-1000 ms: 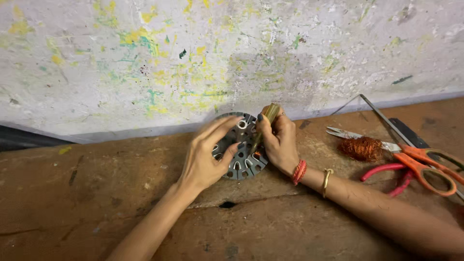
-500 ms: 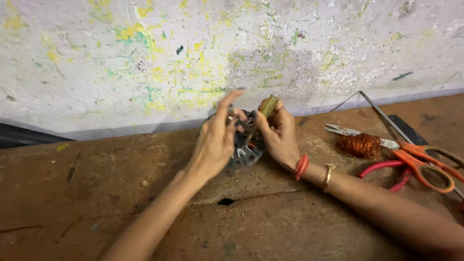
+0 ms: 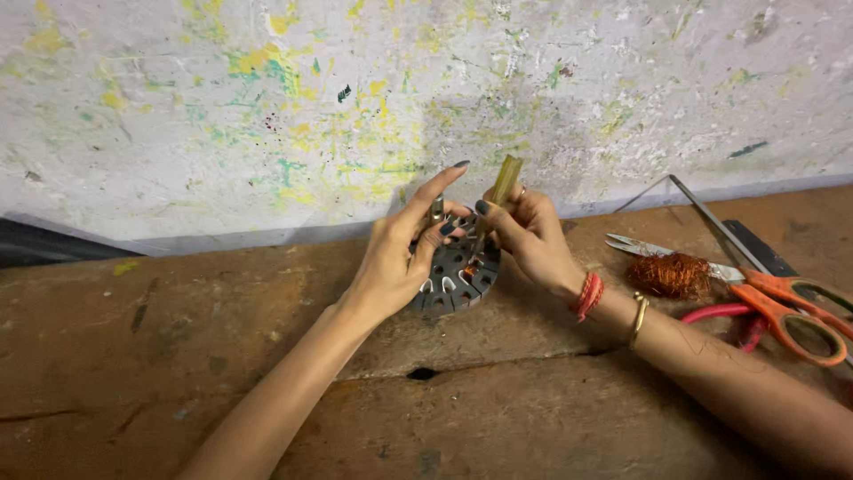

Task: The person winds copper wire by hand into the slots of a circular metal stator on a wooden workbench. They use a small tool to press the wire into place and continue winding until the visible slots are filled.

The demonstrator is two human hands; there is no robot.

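head view, item one: round grey slotted metal core (image 3: 453,276), tilted up on edge on the wooden bench (image 3: 267,356). my left hand (image 3: 400,258) grips its rim, index finger stretched out. my right hand (image 3: 529,236) pinches a yellowish-handled tool (image 3: 505,182), tip at the slots. copper wire tangle (image 3: 671,276) and orange scissors (image 3: 782,302) lie right.

Two hands (image 3: 391,267) (image 3: 531,238), one slotted metal ring (image 3: 455,277), one scissors (image 3: 764,298), one copper-wire tangle (image 3: 672,275).
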